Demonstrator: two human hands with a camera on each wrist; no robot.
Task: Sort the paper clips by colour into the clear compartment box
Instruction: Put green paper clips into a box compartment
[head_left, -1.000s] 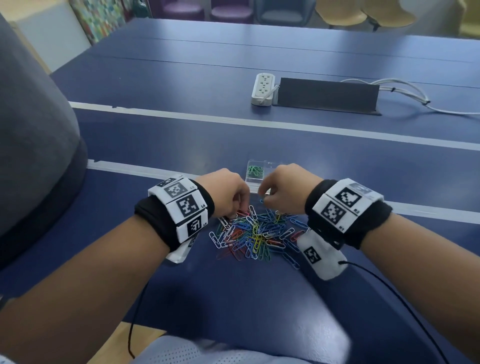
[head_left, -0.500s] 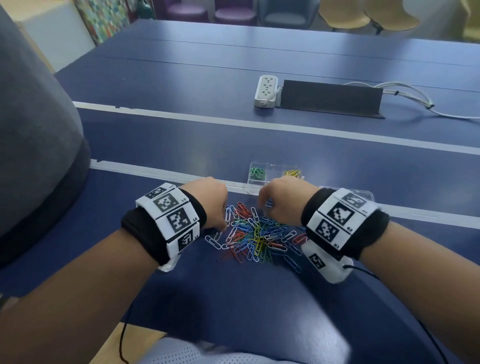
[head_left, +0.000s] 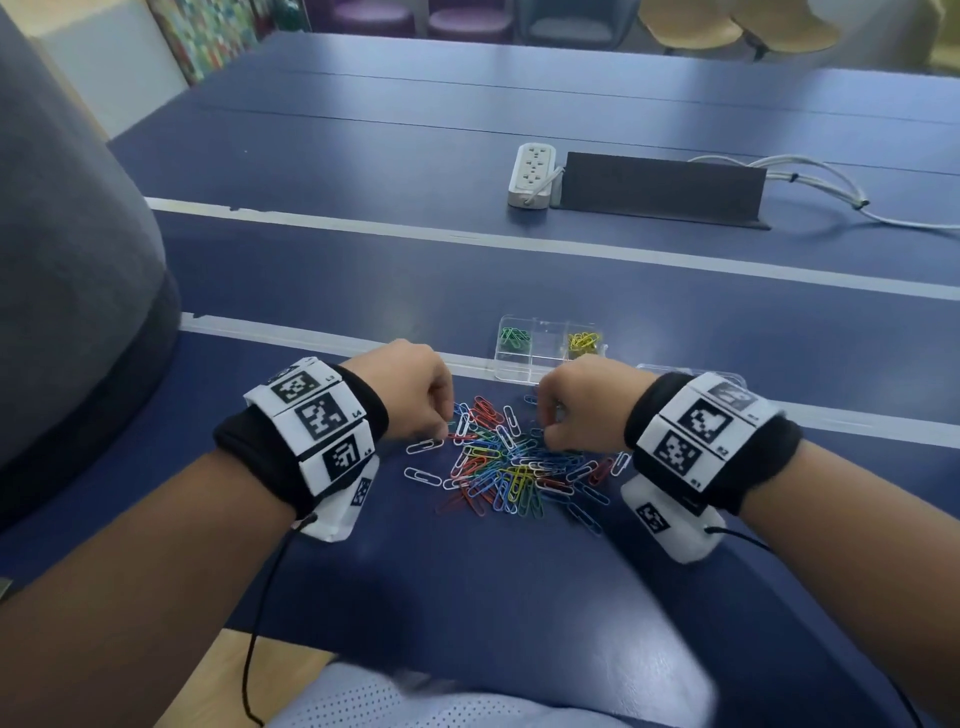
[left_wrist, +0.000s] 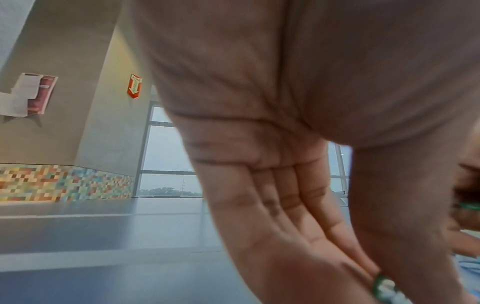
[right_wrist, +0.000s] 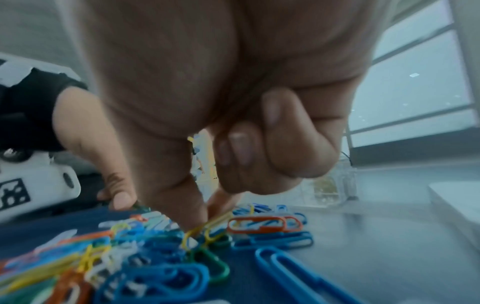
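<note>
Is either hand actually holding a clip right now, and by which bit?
The right hand pinches a yellow clip by its upper end. The left hand pinches a green clip; which part is unclear.

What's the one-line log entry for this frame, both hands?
left hand: pinching green clip | right hand: pinching yellow clip in pile | box: green, yellow started

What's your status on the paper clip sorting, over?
Right hand pinching a yellow clip in the pile. Left hand at the pile's left edge, grip unclear. Box holds green and yellow clips. Nothing blocking.
</note>
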